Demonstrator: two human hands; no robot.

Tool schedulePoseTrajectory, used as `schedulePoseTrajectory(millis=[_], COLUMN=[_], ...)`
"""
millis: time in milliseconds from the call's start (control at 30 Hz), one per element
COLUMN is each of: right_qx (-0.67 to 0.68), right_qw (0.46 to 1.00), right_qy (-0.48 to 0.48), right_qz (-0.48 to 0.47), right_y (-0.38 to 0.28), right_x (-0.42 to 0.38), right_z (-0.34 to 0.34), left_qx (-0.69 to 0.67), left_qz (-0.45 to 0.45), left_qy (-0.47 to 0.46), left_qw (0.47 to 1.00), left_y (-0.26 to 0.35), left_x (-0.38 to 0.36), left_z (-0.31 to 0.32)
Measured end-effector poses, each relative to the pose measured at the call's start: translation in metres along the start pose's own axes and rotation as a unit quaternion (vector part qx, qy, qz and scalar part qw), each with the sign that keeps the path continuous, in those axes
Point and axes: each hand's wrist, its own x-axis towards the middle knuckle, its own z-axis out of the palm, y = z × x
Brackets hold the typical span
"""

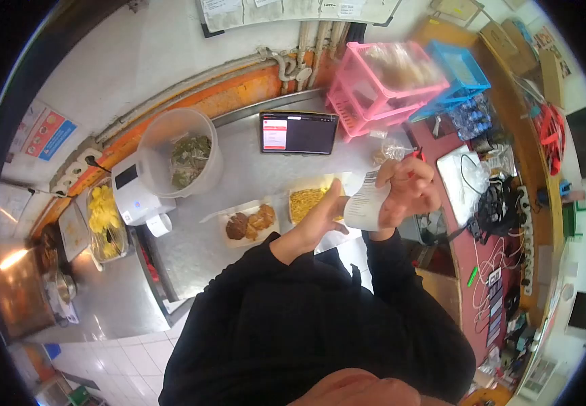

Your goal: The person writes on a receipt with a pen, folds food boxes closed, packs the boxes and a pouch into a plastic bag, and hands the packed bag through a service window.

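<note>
A white printed paper slip (366,207), curved and carrying rows of small text, is held up between my hands. My left hand (319,224) grips its left edge, thumb raised, with the other fingers partly hidden. On the slip's right side, my right hand (408,192) is closed round the edge with curled fingers. Below and behind my left hand sits a white tray of yellow food (305,201), partly covered by the hand. To its left lies another white tray (271,238) containing browned pieces of food (242,226).
A tablet (299,132) stands at the back of the steel counter (191,257). Left are a clear tub (149,145) of dried leaves, a white label printer (130,189) and a container of yellow food (105,223). Pink crates (354,88) and blue crates (465,71) stand back right.
</note>
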Motion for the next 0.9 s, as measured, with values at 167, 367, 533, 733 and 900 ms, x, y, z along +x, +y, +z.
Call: schedulePoseTrajectory(millis=[167,367,533,733,900], right_qx=[-0.17,-0.02,-0.068,-0.38,-0.695], right_qw=[0.958,0.99,0.983,0.913,0.643], right_qy=[-0.216,-0.108,-0.154,-0.149,-0.216], right_qz=[-0.086,-0.09,-0.074,-0.003,0.239], right_y=[0.02,0.024,0.019,0.058,0.133], right_x=[0.036,0.072,0.092,0.117,0.051], right_z=[-0.08,-0.165,-0.205,-0.279,-0.428], left_qx=[0.122,-0.127,-0.079,0.013,0.043], left_qz=[0.227,0.137,0.22,0.376,0.492], left_qy=[0.125,0.062,0.184,0.266,0.271], left_qw=[0.958,0.98,0.955,0.887,0.826], left_y=[0.011,-0.007,-0.028,-0.01,-0.004], left_x=[0.083,0.183,0.222,0.215,0.195], left_z=[0.052,0.09,0.104,0.116,0.169])
